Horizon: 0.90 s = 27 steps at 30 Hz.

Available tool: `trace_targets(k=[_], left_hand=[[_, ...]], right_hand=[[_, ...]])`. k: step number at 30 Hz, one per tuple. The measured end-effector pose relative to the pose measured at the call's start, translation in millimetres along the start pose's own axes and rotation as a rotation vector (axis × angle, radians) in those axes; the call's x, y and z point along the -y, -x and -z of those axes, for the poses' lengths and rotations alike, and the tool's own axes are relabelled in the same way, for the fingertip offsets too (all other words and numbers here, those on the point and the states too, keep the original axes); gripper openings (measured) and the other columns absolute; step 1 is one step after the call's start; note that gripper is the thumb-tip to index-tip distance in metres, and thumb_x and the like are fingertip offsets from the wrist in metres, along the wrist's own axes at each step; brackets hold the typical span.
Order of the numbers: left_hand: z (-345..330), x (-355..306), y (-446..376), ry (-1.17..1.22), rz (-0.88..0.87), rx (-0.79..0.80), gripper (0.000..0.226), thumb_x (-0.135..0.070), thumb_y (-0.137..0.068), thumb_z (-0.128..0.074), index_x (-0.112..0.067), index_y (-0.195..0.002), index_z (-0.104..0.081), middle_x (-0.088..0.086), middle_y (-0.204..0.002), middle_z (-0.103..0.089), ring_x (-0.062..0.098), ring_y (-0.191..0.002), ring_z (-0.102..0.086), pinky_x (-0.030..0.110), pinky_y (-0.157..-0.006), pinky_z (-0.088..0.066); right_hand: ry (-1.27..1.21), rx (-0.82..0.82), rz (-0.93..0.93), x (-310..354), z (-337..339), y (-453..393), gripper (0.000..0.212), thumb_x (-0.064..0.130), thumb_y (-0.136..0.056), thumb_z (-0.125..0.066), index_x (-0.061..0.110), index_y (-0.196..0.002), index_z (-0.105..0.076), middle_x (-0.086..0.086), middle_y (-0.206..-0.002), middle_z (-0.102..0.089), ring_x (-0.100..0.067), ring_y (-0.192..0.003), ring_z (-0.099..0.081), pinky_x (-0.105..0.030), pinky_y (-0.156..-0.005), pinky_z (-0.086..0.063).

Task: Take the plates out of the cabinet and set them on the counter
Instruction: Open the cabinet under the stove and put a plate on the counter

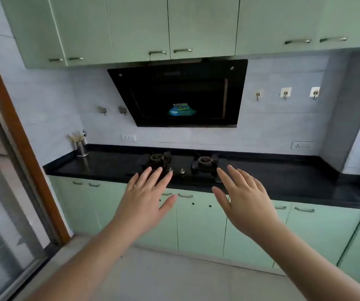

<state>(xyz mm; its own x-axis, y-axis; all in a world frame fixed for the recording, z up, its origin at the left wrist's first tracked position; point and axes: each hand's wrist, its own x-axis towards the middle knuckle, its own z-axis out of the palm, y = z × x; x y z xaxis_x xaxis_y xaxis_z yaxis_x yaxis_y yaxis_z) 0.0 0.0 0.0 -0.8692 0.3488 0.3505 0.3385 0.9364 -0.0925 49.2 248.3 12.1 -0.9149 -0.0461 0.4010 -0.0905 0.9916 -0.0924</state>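
Note:
My left hand point(145, 198) and my right hand point(245, 200) are stretched out in front of me, palms down, fingers spread, holding nothing. They hover in front of the black counter point(283, 179), at some distance from it. Pale green upper cabinets point(140, 25) hang above, and pale green lower cabinets point(200, 227) stand under the counter. All the cabinet doors are shut. No plates are visible.
A two-burner gas hob point(181, 165) is set into the counter, under a black range hood point(179, 94). A metal utensil holder point(81, 146) stands at the counter's left end. A glass door with a brown frame point(20, 135) is at the left. Wall hooks hang at the right.

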Motion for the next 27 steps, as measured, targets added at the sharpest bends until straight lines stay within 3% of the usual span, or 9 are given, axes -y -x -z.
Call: trace_targets(k=[9,16,23,27], left_hand=[[-58,104,-47,-0.001,-0.021,0.014,0.080,-0.069,-0.086,0.007,-0.033,-0.156,-0.009,-0.003,-0.165,-0.010,0.018,-0.151,-0.001,0.039,-0.120,0.001],[-94,136,-97,0.046,-0.071,0.030,0.076,-0.064,-0.091,-0.007,-0.026,-0.154,-0.030,0.003,-0.160,-0.029,0.024,-0.149,-0.019,0.044,-0.119,-0.013],[-179,119,-173,0.046,-0.127,0.117,0.073,-0.061,-0.093,0.003,-0.029,-0.157,-0.007,-0.001,-0.166,-0.009,0.019,-0.151,0.001,0.040,-0.121,0.002],[-213,112,-214,0.046,-0.125,0.142,0.075,-0.063,-0.091,0.007,-0.030,-0.157,-0.007,-0.002,-0.166,-0.008,0.018,-0.151,0.003,0.039,-0.120,0.004]], right_hand=[[0.030,0.019,0.063,64,-69,-101,0.072,0.063,-0.092,-0.005,0.030,-0.153,-0.021,-0.001,-0.159,-0.028,-0.023,-0.146,-0.022,-0.042,-0.117,-0.019],[0.059,0.076,0.041,59,-114,-142,0.076,0.064,-0.089,0.002,0.030,-0.154,-0.019,-0.001,-0.160,-0.025,-0.023,-0.146,-0.021,-0.041,-0.118,-0.016],[0.063,0.131,0.009,12,-172,-188,0.071,0.061,-0.093,-0.004,0.029,-0.153,-0.023,-0.002,-0.158,-0.030,-0.024,-0.145,-0.024,-0.041,-0.117,-0.019],[0.065,0.164,-0.021,-22,-199,-219,0.070,0.059,-0.094,-0.009,0.024,-0.152,-0.028,-0.007,-0.155,-0.035,-0.028,-0.143,-0.029,-0.045,-0.116,-0.024]])
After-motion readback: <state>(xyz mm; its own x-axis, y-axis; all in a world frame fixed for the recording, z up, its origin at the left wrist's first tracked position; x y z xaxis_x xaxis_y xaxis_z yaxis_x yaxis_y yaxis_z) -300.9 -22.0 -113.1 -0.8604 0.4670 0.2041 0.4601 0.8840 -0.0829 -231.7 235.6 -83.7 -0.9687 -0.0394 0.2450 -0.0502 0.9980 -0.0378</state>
